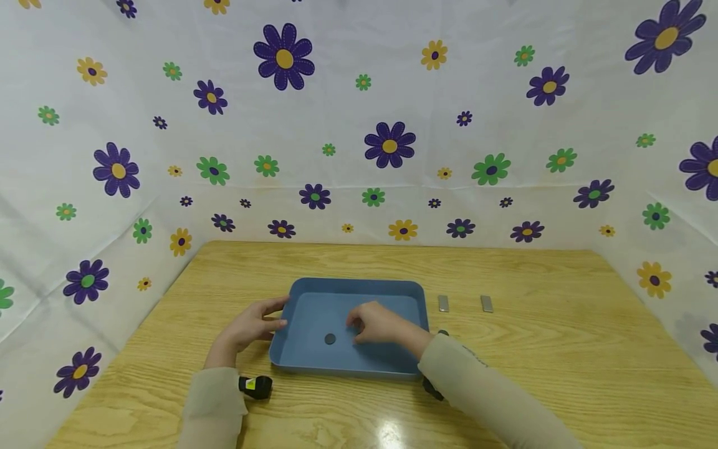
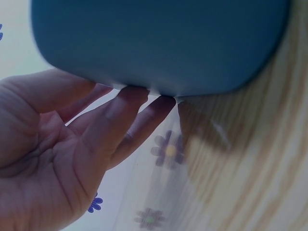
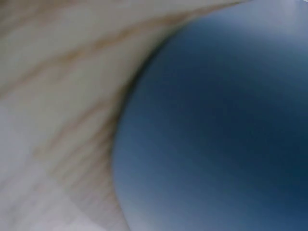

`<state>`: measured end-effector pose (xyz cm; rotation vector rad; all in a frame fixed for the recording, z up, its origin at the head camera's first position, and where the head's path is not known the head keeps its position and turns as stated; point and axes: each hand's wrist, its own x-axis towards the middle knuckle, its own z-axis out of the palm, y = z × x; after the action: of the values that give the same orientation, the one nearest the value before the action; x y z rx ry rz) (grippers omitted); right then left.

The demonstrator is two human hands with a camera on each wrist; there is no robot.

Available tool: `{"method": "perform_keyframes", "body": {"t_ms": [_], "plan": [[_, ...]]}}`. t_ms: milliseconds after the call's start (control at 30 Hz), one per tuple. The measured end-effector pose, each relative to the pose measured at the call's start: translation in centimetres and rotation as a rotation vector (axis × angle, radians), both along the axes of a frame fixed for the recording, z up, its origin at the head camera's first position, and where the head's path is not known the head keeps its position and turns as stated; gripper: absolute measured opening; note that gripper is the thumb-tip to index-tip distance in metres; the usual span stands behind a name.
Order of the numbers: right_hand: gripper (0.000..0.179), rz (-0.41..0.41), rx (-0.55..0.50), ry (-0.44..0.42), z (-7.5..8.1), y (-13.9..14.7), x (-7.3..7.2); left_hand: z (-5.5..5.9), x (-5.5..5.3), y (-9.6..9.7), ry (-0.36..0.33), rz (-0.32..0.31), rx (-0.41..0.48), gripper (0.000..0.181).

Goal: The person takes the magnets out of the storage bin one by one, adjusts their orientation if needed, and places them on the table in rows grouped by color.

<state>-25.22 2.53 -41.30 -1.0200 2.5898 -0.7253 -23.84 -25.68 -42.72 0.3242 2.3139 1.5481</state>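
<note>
A shallow blue tray [image 1: 348,372] lies on the wooden table. My left hand [image 1: 250,325] is at its left side, fingers and thumb spread along the wall. In the left wrist view, the fingertips of this hand [image 2: 72,144] touch the outside of the tray [image 2: 163,48]. Over the tray's right half, my right hand [image 1: 378,322] points down with bent fingers, low above the floor. I cannot tell whether it pinches anything. A small dark round disc [image 1: 330,338] lies in the tray, left of that hand. The right wrist view shows only blurred tray [image 3: 216,115] and table.
Two small grey rectangular pieces [image 1: 444,304] [image 1: 487,304] lie on the table right of the tray. A dark wrist camera [image 1: 257,386] sits at the left sleeve, another [image 1: 433,390] at the right. A flower-patterned cloth [image 1: 336,112] surrounds the table's back and sides.
</note>
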Motion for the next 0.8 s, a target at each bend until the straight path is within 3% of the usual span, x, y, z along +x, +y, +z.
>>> {"method": "perform_keyframes", "body": {"t_ms": [400, 800], "plan": [[0.014, -0.035, 0.069, 0.023, -0.18, 0.32, -0.03, 0.01, -0.06, -0.09, -0.003, -0.008, 0.008, 0.058], [0.016, -0.029, 0.078, 0.029, 0.31, 0.46, 0.45, 0.02, -0.04, -0.05, -0.003, -0.012, 0.002, 0.060]]}}
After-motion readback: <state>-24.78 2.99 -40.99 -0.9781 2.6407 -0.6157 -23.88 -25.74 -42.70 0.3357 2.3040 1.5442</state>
